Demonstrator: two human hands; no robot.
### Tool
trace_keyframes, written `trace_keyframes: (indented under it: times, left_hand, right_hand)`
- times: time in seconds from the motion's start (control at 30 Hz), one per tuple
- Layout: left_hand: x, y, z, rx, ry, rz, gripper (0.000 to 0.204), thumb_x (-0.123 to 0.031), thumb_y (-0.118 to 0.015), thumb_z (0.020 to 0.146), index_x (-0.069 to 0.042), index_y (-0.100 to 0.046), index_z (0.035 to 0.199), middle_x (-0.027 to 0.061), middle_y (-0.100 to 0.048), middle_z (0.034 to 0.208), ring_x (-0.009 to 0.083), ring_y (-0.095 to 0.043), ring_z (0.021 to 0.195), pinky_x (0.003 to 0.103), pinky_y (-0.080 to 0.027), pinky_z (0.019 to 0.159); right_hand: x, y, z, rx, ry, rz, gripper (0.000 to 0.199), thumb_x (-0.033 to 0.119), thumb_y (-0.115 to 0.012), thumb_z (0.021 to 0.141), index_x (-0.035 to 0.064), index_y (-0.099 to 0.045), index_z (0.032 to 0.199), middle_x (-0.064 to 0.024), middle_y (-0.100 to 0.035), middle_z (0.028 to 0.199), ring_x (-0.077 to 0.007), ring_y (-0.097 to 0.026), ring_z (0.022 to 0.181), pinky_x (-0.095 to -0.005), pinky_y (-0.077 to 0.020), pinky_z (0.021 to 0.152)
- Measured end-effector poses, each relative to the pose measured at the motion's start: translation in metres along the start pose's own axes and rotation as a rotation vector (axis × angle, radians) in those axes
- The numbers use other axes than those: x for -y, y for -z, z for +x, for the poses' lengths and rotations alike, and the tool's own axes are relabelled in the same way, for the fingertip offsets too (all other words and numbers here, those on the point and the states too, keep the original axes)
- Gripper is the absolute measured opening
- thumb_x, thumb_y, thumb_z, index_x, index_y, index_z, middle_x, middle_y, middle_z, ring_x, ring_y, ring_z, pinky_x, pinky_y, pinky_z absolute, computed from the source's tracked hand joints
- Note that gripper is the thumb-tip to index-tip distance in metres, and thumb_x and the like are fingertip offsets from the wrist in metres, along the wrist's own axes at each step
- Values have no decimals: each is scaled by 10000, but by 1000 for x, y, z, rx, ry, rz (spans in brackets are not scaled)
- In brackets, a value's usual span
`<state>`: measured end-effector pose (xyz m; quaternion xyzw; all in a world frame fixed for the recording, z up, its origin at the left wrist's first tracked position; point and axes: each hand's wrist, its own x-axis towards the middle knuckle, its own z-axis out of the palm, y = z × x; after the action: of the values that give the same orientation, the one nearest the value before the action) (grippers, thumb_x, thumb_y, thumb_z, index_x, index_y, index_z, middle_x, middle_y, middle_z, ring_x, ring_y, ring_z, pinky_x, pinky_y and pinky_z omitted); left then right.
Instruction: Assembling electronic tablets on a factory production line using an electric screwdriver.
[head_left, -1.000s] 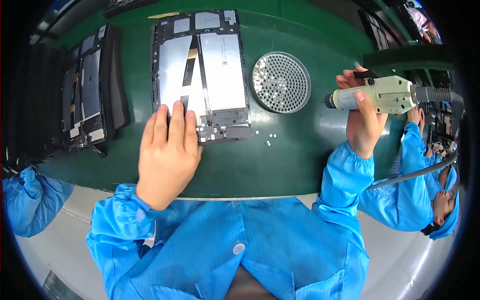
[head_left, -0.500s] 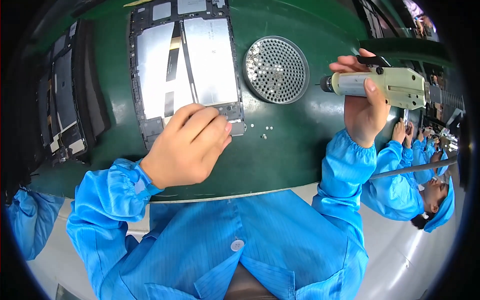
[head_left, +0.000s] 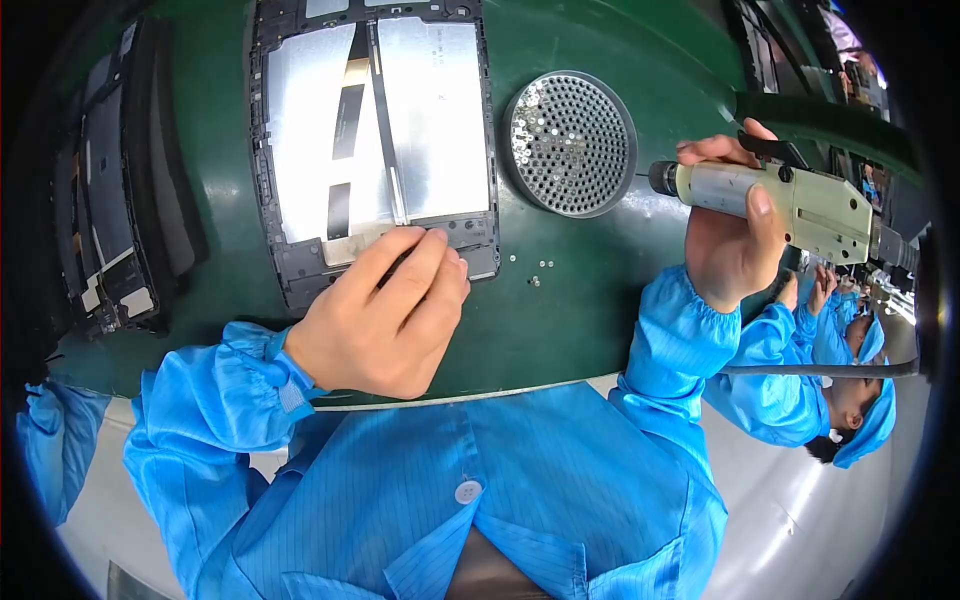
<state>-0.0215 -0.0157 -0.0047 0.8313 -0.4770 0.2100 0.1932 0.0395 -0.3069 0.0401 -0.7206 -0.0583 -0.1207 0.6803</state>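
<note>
Tablet chassis point(head_left: 375, 130) lies open on the green table point(head_left: 590, 300), its lower edge under the left hand point(head_left: 385, 315), whose fingertips pinch there on something too small to tell. Right of the chassis sits a round perforated screw tray point(head_left: 570, 142); just right of the tray the right hand point(head_left: 730, 235) is wrapped tight around an electric screwdriver point(head_left: 775, 195). Loose screws point(head_left: 535, 270) lie below the tray.

The left hand point(head_left: 385, 315) rests fingertips on the lower edge of an opened tablet frame point(head_left: 375, 140) lying on the green surface point(head_left: 580, 300). The right hand point(head_left: 725, 235) closes its grip around an electric screwdriver point(head_left: 790, 200), beside a round perforated screw tray point(head_left: 570, 142); loose screws point(head_left: 535, 270) lie nearby.
</note>
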Motion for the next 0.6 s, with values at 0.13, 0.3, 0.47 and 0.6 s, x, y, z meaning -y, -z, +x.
trace_keyframes:
  times: [0.13, 0.3, 0.47, 0.6]
  left_hand:
    - [1, -3, 2, -33, 25, -78, 137, -16, -698, 703, 80, -681, 801, 164, -616, 923, 303, -611, 908, 424, -528, 788]
    - [9, 7, 6, 42, 62, -215, 151, -3, -682, 697, 82, -659, 821, 160, -613, 942, 304, -597, 931, 431, -511, 816]
    - [14, 10, 12, 58, 156, -388, 182, -7, -731, 695, 71, -671, 848, 159, -637, 995, 312, -613, 971, 426, -523, 832]
    - [13, 6, 7, 71, 150, -364, 197, -21, -743, 689, 55, -676, 858, 156, -637, 1005, 313, -609, 989, 429, -517, 850]
  right_hand:
    - [0, 2, -1, 18, -10, 4, 605, 307, -558, 817, -67, -445, 1279, -241, -630, 1008, -353, -620, 929, -483, -458, 903]
    - [4, -5, -1, -52, -35, 23, 634, 324, -564, 803, -64, -432, 1288, -259, -611, 1073, -397, -610, 1013, -488, -462, 910]
    - [6, 1, -2, 22, -61, 25, 643, 319, -563, 792, -73, -425, 1282, -254, -620, 1030, -383, -612, 947, -500, -452, 909]
    - [4, -1, -3, 29, -15, 39, 649, 319, -558, 790, -83, -415, 1280, -246, -626, 971, -353, -607, 887, -517, -436, 903]
